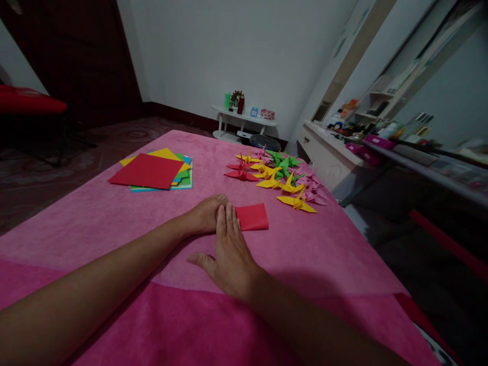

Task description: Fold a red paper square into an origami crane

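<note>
A small folded red paper (253,217) lies on the pink cloth (114,223). My right hand (229,251) lies flat, fingers stretched out together, fingertips pressing the paper's left edge. My left hand (206,213) rests just behind it, fingers curled down at the same edge; what its fingers do is partly hidden by my right hand.
A stack of coloured paper sheets (152,172), red on top, lies at the far left. Several folded paper cranes (276,178) in red, yellow, green and pink sit at the far right. Beyond stand a small white shelf (244,122) and a cluttered counter (366,147).
</note>
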The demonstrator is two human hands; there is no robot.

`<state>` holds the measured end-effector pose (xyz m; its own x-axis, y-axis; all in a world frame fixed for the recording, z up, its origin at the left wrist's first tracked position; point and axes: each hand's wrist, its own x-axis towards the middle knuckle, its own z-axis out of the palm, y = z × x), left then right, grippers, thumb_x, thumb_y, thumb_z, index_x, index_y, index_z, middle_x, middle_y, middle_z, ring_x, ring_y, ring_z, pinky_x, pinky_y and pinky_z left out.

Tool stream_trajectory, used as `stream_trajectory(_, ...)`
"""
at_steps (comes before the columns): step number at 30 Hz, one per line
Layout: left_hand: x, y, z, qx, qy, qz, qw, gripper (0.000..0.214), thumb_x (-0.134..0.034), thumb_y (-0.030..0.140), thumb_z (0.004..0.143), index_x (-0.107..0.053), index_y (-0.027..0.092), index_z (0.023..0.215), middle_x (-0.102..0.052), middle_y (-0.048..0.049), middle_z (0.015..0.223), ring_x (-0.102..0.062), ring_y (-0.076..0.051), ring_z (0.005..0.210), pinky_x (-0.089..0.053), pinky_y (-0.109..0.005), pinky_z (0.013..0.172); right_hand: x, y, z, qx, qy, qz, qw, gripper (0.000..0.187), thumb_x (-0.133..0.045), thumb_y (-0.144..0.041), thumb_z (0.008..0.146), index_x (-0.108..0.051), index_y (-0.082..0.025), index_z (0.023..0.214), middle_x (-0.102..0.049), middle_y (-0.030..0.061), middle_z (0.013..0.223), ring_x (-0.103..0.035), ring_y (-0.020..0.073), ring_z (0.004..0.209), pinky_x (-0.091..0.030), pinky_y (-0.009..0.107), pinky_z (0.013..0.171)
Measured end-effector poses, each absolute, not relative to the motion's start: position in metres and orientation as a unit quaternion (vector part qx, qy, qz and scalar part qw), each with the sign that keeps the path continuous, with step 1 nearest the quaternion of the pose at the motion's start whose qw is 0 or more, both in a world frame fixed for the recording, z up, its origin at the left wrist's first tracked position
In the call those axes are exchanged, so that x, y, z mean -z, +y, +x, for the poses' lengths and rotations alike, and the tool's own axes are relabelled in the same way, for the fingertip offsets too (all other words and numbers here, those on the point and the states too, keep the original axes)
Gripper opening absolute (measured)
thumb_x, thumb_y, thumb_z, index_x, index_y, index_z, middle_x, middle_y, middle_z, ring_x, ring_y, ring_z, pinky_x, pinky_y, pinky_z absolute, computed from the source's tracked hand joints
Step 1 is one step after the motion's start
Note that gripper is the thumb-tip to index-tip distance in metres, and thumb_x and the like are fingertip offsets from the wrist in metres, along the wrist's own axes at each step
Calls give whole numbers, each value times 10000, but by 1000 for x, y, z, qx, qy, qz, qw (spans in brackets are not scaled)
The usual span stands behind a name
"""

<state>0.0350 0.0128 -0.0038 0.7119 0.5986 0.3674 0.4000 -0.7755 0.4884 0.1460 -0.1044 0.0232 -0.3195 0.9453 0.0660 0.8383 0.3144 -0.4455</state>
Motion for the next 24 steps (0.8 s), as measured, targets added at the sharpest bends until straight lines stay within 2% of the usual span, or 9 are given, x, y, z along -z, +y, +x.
stream_trajectory(5, 3, 11, 32, -256, 283, 905, 191, 98, -606, 235, 758, -606, 141, 782, -559, -41, 774, -512, -156, 739, -435, -278, 708, -25, -106, 154, -149, -807, -552, 147, 1120, -445, -733, 791, -101, 97, 1460, 27, 266, 1534, 66, 336, 1435, -116, 508, 1177)
stream_trajectory(10, 0, 11, 19, -230, 275, 911, 203, 320, -677, 391, 762, -641, 173, 993, -595, -56, 934, -547, -182, 866, -443, -312, 811, -20, -107, 170, -163, -804, -557, 125, 1163, -494, -744, 754, -113, 99, 1458, 4, 281, 1532, 75, 348, 1429, -121, 525, 1171)
stream_trajectory(15, -2, 6, 2, -231, 280, 901, 239, 344, -678, 400, 782, -642, 205, 1063, -599, -60, 1021, -550, -187, 955, -427, -328, 883, -5, -111, 204, -151, -792, -561, 187, 1132, -574, -697, 738, -118, 20, 1486, -26, 268, 1547, 45, 321, 1441, -149, 502, 1172)
stream_trajectory(18, -3, 2, -10, -238, 296, 890, 252, 314, -680, 365, 785, -645, 206, 1054, -590, -59, 1037, -547, -182, 975, -426, -323, 899, -2, -111, 230, -164, -768, -587, 197, 1068, -585, -642, 762, -102, -42, 1501, -28, 252, 1556, -14, 327, 1446, -185, 542, 1151)
stream_trajectory(21, -2, 0, -19, -244, 307, 882, 262, 292, -681, 348, 786, -652, 211, 1042, -584, -57, 1054, -549, -178, 990, -427, -319, 908, -7, -103, 255, -177, -734, -622, 210, 916, -563, -564, 807, -182, -90, 1493, -147, 239, 1549, -157, 346, 1433, -236, 560, 1127)
stream_trajectory(24, -2, 0, -21, -252, 321, 874, 264, 303, -697, 334, 764, -655, 210, 1037, -589, -58, 1061, -557, -181, 989, -430, -326, 912, -13, -83, 270, -176, -688, -649, 271, 765, -606, -468, 801, -332, -135, 1432, -429, 222, 1424, -448, 335, 1294, -366, 527, 1054)
